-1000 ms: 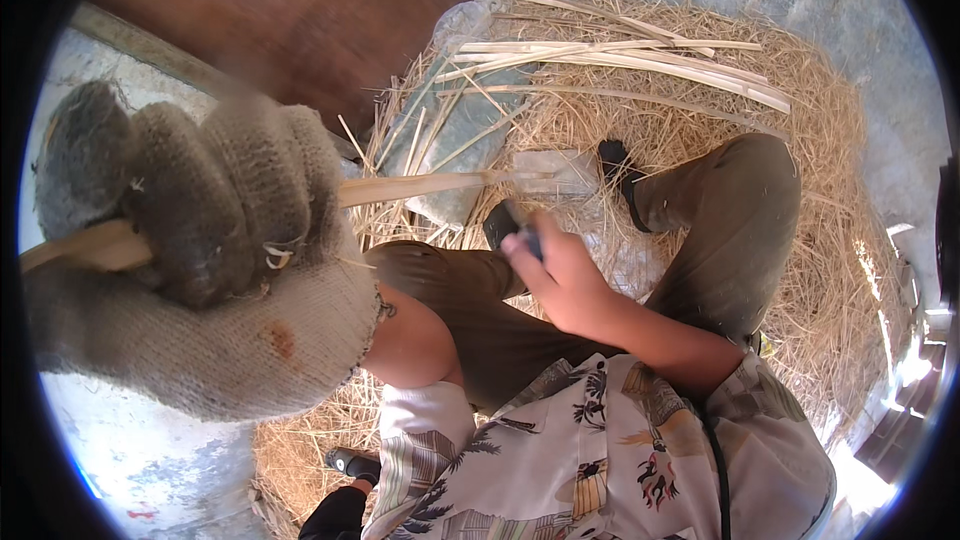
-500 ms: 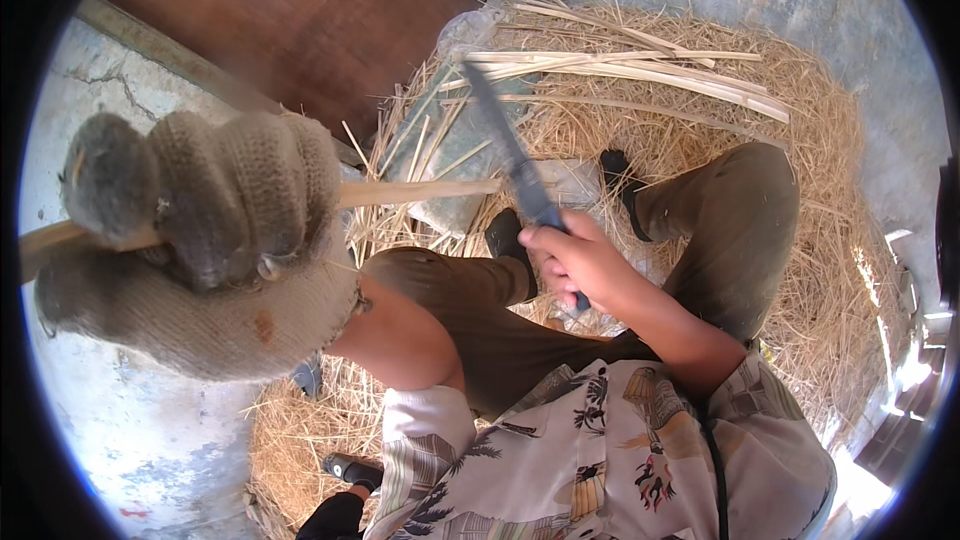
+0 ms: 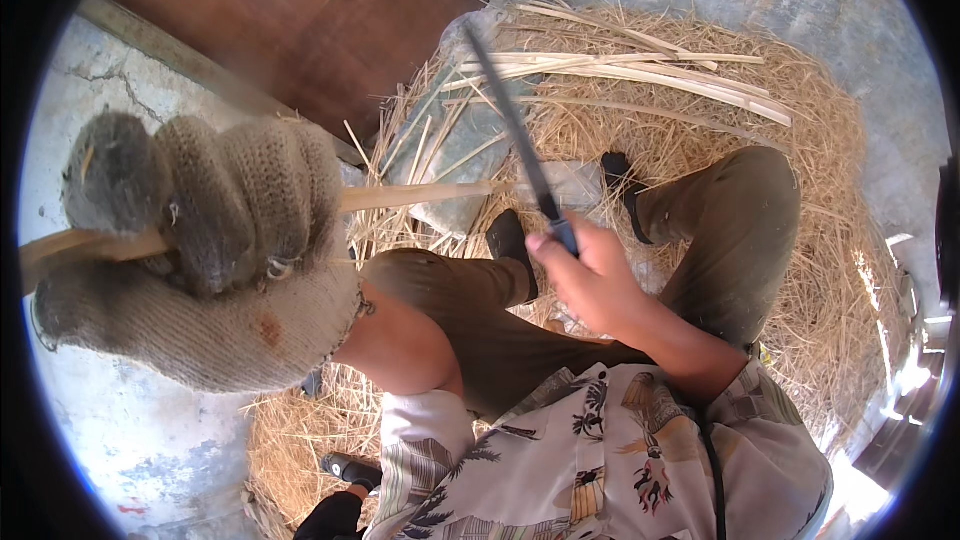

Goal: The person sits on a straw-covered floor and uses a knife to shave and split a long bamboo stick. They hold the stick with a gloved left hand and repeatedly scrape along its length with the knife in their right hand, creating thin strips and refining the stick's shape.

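Note:
My left hand, in a knitted grey glove, is raised close to the camera and closed around a long pale bamboo strip that runs from the left edge toward the middle. My bare right hand grips the handle of a long dark knife; its blade points up and away, crossing over the strip's far end. Below are my bent legs in olive trousers and dark shoes.
Dry straw and shavings cover the ground. A bundle of split pale strips lies at the top. A flat grey stone sits under the strip. A brown wooden door stands at upper left beside a cracked concrete wall.
The knife has swung up: its blade was hidden low by my hand, then rose, and now points far upward over the strip. My gloved hand has shifted slightly right.

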Tool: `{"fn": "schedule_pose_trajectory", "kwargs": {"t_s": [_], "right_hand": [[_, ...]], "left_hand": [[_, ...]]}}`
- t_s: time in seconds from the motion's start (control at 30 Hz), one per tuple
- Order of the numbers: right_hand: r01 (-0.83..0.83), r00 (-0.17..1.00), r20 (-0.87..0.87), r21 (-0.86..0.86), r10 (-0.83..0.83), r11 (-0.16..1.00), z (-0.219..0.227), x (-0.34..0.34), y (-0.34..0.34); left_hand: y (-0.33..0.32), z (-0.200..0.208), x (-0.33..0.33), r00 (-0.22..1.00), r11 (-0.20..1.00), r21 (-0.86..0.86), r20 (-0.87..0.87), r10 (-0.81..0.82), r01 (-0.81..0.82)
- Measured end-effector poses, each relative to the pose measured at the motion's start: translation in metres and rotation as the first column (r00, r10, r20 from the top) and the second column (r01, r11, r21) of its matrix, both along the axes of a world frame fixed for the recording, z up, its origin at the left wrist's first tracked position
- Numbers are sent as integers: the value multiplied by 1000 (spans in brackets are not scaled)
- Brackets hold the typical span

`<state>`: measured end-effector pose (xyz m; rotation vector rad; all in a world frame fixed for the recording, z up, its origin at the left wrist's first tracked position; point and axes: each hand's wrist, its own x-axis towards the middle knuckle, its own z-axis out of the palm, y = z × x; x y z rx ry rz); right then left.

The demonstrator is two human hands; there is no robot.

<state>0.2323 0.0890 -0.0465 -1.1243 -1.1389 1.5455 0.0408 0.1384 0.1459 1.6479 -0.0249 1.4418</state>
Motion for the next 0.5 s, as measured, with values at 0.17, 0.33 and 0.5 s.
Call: {"fn": "schedule_pose_trajectory", "kwargs": {"t_s": [0.17, 0.33, 0.5], "right_hand": [[309, 882, -402, 102, -245, 945, -12, -12, -12], [-18, 992, -124, -202, -7, 979, -24, -5, 10], [322, 879, -359, -36, -313, 946, 15, 15, 4]], "left_hand": [[7, -3, 5, 997, 999, 11, 65, 38, -39], [2, 3, 4, 999, 1000, -18, 20, 24, -24], [8, 1, 1, 990, 990, -40, -21, -137, 136]]}}
